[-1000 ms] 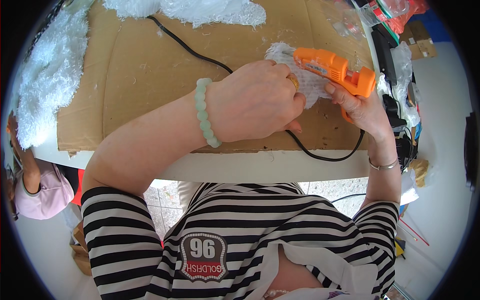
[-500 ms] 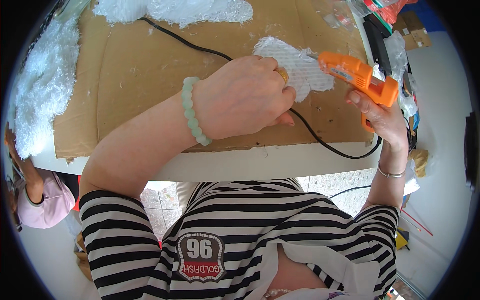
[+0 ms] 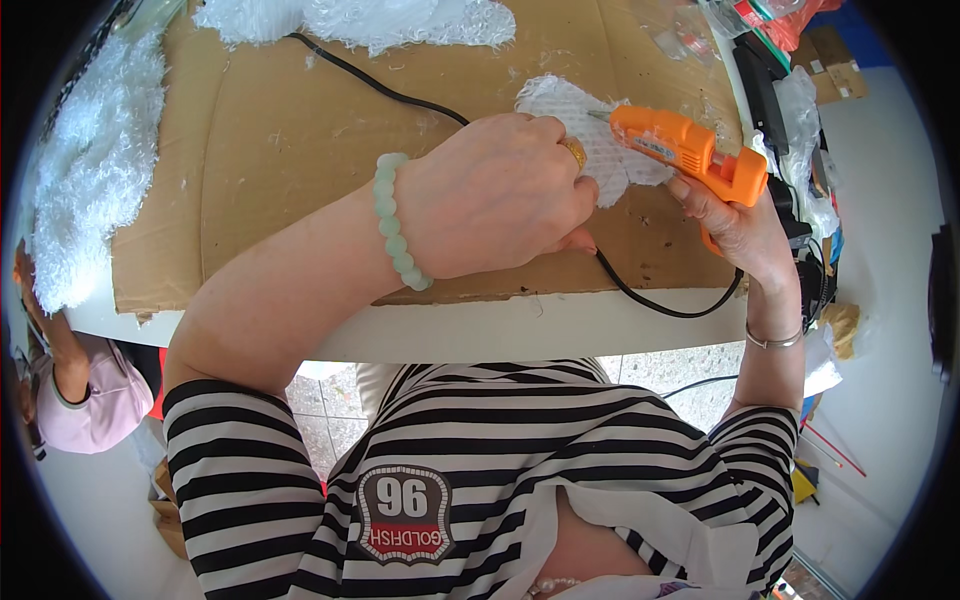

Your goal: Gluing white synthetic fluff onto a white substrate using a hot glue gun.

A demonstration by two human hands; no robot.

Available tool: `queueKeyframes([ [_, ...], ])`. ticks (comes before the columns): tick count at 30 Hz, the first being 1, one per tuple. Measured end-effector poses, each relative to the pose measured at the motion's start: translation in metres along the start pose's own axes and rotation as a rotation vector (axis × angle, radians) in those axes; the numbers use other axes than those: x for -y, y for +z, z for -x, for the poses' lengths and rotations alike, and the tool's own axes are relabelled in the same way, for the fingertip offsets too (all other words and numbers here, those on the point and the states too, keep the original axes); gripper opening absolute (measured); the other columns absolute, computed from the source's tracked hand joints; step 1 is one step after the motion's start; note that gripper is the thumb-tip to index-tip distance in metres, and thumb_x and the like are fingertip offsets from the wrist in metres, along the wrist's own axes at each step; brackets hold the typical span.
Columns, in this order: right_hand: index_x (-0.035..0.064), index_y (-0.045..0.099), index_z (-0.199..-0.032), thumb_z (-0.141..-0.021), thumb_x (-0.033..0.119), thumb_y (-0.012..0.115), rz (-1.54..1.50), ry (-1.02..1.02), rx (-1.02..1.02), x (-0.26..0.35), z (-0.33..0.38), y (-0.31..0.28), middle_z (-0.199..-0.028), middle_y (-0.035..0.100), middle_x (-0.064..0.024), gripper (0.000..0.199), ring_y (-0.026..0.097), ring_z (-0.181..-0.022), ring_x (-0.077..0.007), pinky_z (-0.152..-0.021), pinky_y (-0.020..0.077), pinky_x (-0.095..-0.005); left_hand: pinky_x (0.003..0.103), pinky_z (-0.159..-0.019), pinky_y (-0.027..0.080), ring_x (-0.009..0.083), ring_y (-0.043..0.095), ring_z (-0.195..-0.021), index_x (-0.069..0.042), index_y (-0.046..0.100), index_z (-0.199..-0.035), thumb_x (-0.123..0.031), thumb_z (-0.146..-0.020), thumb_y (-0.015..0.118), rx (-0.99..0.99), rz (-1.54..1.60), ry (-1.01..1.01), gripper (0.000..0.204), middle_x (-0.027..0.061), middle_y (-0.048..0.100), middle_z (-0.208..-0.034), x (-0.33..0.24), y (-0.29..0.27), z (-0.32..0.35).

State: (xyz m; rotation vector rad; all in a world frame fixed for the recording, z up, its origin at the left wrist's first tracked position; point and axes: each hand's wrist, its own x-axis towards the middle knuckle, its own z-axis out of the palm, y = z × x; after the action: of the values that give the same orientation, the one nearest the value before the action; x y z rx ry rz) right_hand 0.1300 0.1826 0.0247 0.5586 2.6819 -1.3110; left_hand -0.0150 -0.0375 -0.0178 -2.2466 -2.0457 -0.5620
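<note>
A glue gun (image 3: pixel 665 138) with an orange body is gripped in my right hand (image 3: pixel 740 225), its metal nozzle pointing left over a white, ribbed piece of fabric (image 3: pixel 640 165) with fluffy edges. That fabric lies on a brown cardboard sheet (image 3: pixel 290 190). My left hand (image 3: pixel 510 195), back upward with the fingers curled under, is at the left edge of the fabric. Its fingertips are hidden, so what they pinch cannot be seen. A black cord (image 3: pixel 385 92) passes beneath my left hand and comes out toward my right wrist.
White shaggy fabric lies at the left (image 3: pixel 100 180) and in a second heap at the far edge (image 3: pixel 400 22). Clear plastic bags (image 3: pixel 797 130) and dark boxes crowd the right side. The white table edge (image 3: pixel 480 328) runs in front of me. Another person's arm (image 3: pixel 68 365) shows at far left.
My right hand has brought the glue gun to the left, so its nozzle reaches farther over the white fabric. My left hand keeps its place beside the fabric.
</note>
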Motion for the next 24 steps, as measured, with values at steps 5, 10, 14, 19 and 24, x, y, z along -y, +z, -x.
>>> queueKeyframes([
  [5,0.0012,0.059,-0.105,-0.082,0.031,0.072,0.041,-0.024,-0.011,0.005,-0.003,0.003,-0.080,0.057,0.0027,0.039,0.048,-0.070,-0.0057,-0.064,0.0417,-0.0211,0.032,-0.064,0.049,0.0220,0.057,-0.069,-0.004,0.061,-0.070,-0.036,-0.076,0.066,-0.143,-0.057,0.051,0.033,0.0062,0.058,-0.064,0.001,0.004,0.001],
  [10,0.0017,0.059,-0.103,-0.082,0.028,0.072,-0.039,-0.100,-0.015,0.008,-0.011,0.007,-0.082,0.058,0.0020,0.036,0.049,-0.071,-0.0064,-0.065,0.0416,-0.0223,0.033,-0.068,0.050,0.0244,0.058,-0.079,-0.004,0.062,-0.079,-0.034,-0.073,0.069,-0.078,-0.034,0.030,0.031,0.0093,0.059,-0.079,-0.001,0.000,0.000],
  [14,0.0018,0.060,-0.104,-0.082,0.030,0.072,0.010,-0.088,-0.013,0.005,-0.007,0.001,-0.083,0.059,0.0011,0.037,0.050,-0.072,-0.0072,-0.064,0.0404,-0.0223,0.034,-0.071,0.051,0.0266,0.059,-0.089,-0.004,0.061,-0.088,-0.031,-0.070,0.071,0.005,0.000,-0.002,0.034,0.0123,0.060,-0.096,-0.001,-0.002,0.001],
  [19,0.0013,0.061,-0.105,-0.084,0.033,0.069,-0.032,-0.048,-0.055,0.001,0.018,-0.020,-0.080,0.059,-0.0004,0.039,0.051,-0.074,-0.0084,-0.065,0.0400,-0.0229,0.035,-0.071,0.051,0.0269,0.059,-0.090,-0.005,0.060,-0.087,-0.030,-0.071,0.071,-0.010,-0.001,0.011,0.032,0.0118,0.060,-0.095,0.000,-0.002,0.000],
  [24,0.0013,0.061,-0.104,-0.082,0.031,0.071,-0.031,-0.064,-0.078,-0.005,0.020,-0.020,-0.079,0.059,-0.0008,0.038,0.051,-0.073,-0.0089,-0.067,0.0412,-0.0244,0.035,-0.071,0.051,0.0274,0.059,-0.092,-0.005,0.060,-0.088,-0.030,-0.072,0.071,-0.008,-0.005,0.001,0.032,0.0115,0.060,-0.096,0.000,-0.002,0.000],
])
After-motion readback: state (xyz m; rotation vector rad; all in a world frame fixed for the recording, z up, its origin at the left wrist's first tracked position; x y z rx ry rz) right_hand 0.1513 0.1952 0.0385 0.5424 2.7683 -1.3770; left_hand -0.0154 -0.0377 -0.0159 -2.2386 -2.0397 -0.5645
